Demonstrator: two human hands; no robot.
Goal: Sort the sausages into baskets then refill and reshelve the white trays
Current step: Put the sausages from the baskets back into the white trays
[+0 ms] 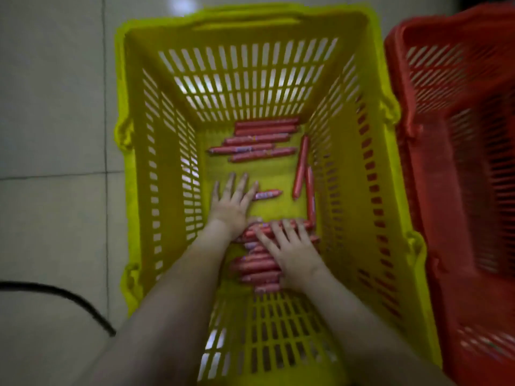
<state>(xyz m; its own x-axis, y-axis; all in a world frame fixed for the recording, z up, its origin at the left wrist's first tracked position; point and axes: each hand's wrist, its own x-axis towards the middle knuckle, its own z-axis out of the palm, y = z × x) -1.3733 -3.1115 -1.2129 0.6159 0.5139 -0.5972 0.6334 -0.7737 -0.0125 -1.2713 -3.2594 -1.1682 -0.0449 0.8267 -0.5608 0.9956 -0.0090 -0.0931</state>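
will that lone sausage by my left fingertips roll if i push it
Probably: the lone sausage is a slim round stick on the flat floor of the yellow basket, so a sideways nudge should roll it. Its smooth-looking wrapper may be slippery. It lies straight, so it is likely stiff.

Dim, flat indoor light is coming from overhead, leaving a pale glare patch on the floor (178, 4) far beyond the fingers (243, 185). Brighter floor light is glowing through the slots of the yellow basket (250, 15) ahead of the fingers. Everything is smearing softly; the forearms (172, 316) behind the fingers are blurring most. Right of the fingers, the red basket (434, 162) is sinking into shadow, its rim bowing with wide-angle distortion.
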